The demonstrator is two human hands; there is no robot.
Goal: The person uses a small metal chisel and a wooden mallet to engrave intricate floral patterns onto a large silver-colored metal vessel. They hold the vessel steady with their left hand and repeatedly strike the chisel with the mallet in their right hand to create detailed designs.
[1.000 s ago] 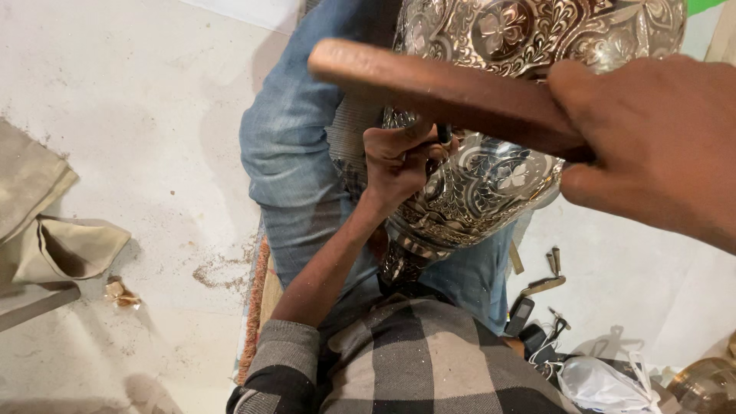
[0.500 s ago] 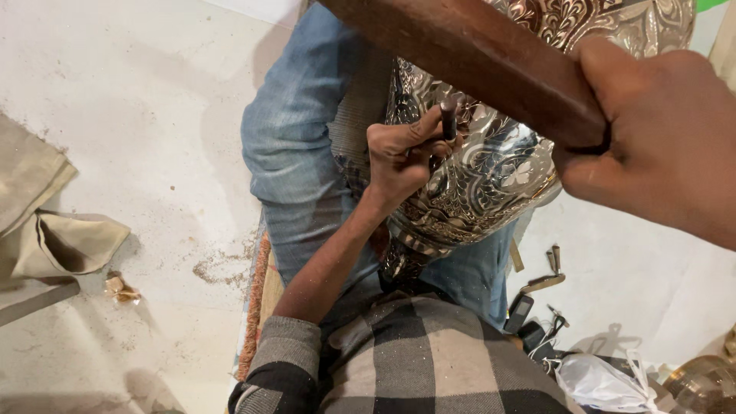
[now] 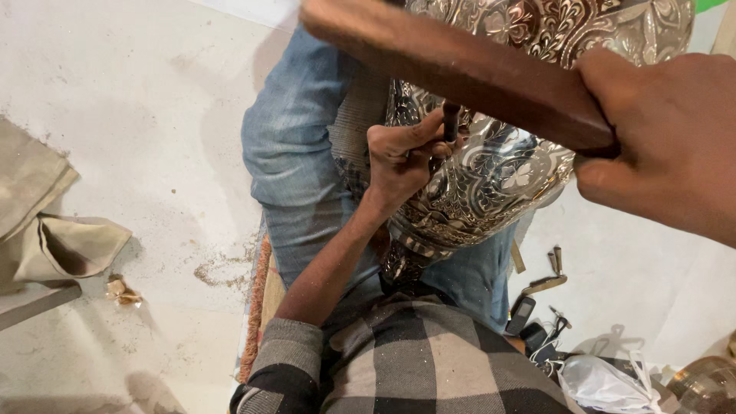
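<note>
A large silver metal vessel (image 3: 506, 176) with embossed floral patterns lies across my lap, against my jeans (image 3: 299, 161). My left hand (image 3: 402, 157) pinches a thin dark punch (image 3: 451, 123) upright against the vessel's side. My right hand (image 3: 667, 146) grips the end of a thick brown wooden mallet handle (image 3: 460, 69), which stretches up and left over the vessel. The mallet's head is out of view.
Beige cloth (image 3: 54, 238) lies folded on the white floor at left, with a crumpled scrap (image 3: 123, 291) beside it. Small metal tools (image 3: 548, 272), dark gadgets (image 3: 533, 330) and a white plastic bag (image 3: 609, 383) lie at the lower right. A woven mat edge (image 3: 257, 314) sits under me.
The wooden handle has swung, rising then coming back lower over the vessel. My left hand keeps the punch on the vessel, almost unmoved.
</note>
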